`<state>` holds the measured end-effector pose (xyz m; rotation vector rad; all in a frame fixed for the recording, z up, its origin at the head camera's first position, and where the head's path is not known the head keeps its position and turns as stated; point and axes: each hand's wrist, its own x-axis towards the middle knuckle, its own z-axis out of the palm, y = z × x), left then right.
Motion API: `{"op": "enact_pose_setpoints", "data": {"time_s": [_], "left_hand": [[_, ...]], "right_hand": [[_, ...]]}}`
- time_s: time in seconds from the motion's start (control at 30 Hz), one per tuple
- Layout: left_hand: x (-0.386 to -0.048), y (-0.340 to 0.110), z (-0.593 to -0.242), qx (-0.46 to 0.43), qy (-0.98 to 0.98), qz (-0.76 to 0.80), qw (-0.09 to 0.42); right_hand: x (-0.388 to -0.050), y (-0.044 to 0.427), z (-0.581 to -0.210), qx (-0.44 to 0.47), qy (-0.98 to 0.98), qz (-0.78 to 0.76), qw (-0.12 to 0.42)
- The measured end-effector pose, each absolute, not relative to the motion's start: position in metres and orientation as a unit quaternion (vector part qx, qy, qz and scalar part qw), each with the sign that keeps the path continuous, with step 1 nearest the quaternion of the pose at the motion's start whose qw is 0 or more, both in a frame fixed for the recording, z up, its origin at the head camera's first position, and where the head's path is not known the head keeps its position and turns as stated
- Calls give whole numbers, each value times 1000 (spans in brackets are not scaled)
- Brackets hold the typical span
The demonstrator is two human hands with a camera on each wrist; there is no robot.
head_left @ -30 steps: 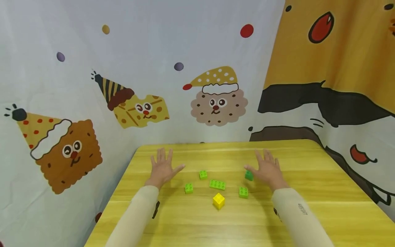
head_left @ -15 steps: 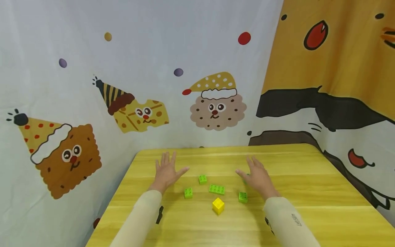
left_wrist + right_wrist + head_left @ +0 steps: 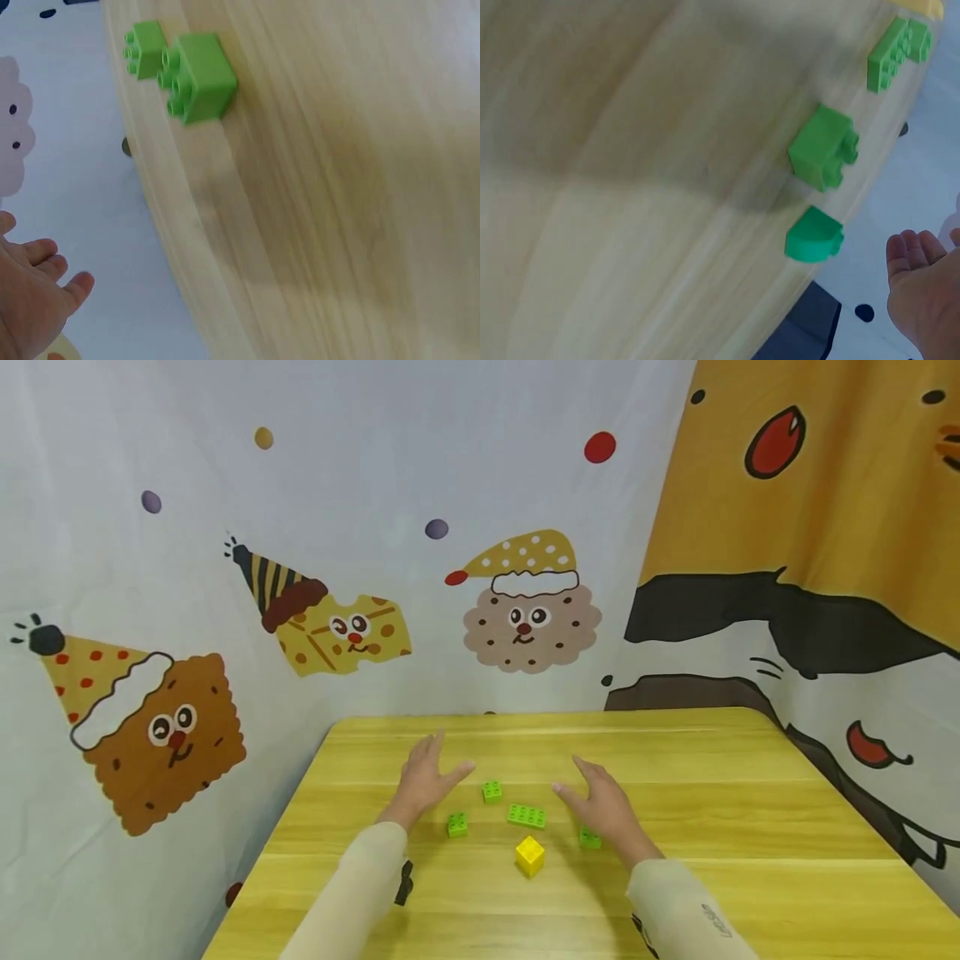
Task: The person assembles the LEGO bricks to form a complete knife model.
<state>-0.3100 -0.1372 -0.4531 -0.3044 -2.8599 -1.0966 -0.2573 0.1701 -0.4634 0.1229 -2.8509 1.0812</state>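
Over the table, my left hand [image 3: 423, 781] has its fingers extended and thumb apart, holding nothing. Two small light green toy bricks, one nearer [image 3: 457, 824] and one farther [image 3: 491, 791], lie to its right. My right hand [image 3: 603, 810] hovers with spread thumb and fingers, also without an object. It partly covers another light green brick [image 3: 590, 837] and hides a dark green brick [image 3: 814, 236], which the right wrist view shows. Between the hands lie a longer light green brick [image 3: 527, 816] and, closer to me, a yellow brick [image 3: 529, 856].
The bricks lie on a wood-grain table [image 3: 720, 777]. Behind it and at its left hangs a white cloth [image 3: 360, 460] printed with cartoon biscuits and cheese, with an orange part at the right.
Both hands have moved inward toward each other over the bricks. The right hand has also come nearer to me and now overlaps a light green brick. The bricks stay in place.
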Motion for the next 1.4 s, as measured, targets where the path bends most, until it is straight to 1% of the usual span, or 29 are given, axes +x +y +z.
{"op": "enact_pose_setpoints", "data": {"time_s": [0.37,0.53,0.63,0.83,1.03,1.4], "left_hand": [[-289,-111,-472,-106,-884,-456,-13],[-279,-105,-482,-96,-852,-514,-27],[-277,-100,-487,-93,-835,-542,-33],[-276,-87,-495,-85,-829,-551,-42],[-276,-76,-500,-85,-825,-556,-50],[-272,-69,-504,-91,-805,-582,-69]], "right_hand": [[-232,149,-493,41,-902,426,57],[-221,138,-500,53,-893,442,68],[-217,134,-502,52,-887,455,65],[-214,133,-506,45,-876,477,51],[-211,132,-504,52,-870,487,52],[-198,127,-508,55,-868,492,31]]}}
